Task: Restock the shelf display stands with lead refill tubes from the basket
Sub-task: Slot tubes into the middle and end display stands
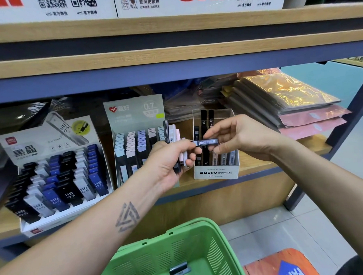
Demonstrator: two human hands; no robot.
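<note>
You are holding a fan of lead refill tubes (178, 147) in your left hand (169, 163), while your right hand (237, 137) is pinching one dark tube (206, 142) crosswise before the MONO stand (217, 173). It looks light, stiff and slick; keep pinching its flat sides near the middle.

"mono graph mg" on clear stand (216, 173); "hb 0.5" on tubes (69, 195).

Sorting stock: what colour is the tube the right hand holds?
Black lead refill tube with a white barcode label, head view.
</note>
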